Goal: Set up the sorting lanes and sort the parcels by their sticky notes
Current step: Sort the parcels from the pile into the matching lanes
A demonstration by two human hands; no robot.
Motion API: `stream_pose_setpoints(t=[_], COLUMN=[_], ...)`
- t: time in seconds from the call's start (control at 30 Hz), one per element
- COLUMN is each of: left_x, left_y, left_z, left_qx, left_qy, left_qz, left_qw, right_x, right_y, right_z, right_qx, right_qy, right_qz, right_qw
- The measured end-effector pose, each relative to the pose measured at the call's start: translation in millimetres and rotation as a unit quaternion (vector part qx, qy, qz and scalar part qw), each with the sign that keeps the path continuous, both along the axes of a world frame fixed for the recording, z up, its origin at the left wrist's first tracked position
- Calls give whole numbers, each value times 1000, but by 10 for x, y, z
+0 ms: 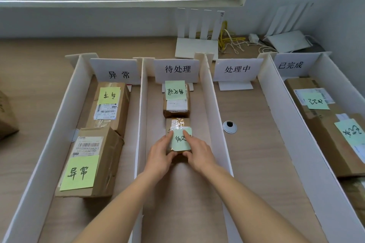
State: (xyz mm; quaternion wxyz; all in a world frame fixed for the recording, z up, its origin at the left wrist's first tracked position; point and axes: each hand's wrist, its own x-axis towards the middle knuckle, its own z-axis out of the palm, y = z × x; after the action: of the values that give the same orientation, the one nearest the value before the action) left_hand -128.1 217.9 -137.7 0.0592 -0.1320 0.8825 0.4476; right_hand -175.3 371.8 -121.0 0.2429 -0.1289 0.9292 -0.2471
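Note:
White foam-board dividers split the wooden table into lanes, each with a white sign at its far end. In the second lane, under the sign 待处理, both my hands hold a small taped brown parcel with a green sticky note. My left hand grips its left side and my right hand grips its right side. Another small noted parcel lies just beyond it. Two parcels with green notes lie in the left lane 异常. The lane 处理中 holds no parcel. Large noted parcels fill the right lane 已完成.
A brown box sits at the left edge outside the lanes. Two white routers with yellow and white cables stand behind the signs. A round cable grommet is set in the table in the third lane.

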Motion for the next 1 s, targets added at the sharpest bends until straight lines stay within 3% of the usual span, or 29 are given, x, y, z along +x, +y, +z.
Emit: stream_pose_setpoints(t=[0.43,0.67,0.8,1.0], left_x=[-31,61,206,546], left_y=[28,-72,-135,-411], left_z=[30,372,796,1805], left_qx=[-17,-59,-84,-95], left_qy=[-12,-18,2,74], left_qz=[9,-5,-29,-35], left_qw=[1000,998,996,992], right_x=[-100,17,140,477], right_y=[97,173,108,-204], right_z=[-7,172,574,1668], right_qx=[-11,3,12,52], right_qy=[-16,-10,28,105], right_qz=[0,1,0,37], right_qw=[1000,1000,1000,992])
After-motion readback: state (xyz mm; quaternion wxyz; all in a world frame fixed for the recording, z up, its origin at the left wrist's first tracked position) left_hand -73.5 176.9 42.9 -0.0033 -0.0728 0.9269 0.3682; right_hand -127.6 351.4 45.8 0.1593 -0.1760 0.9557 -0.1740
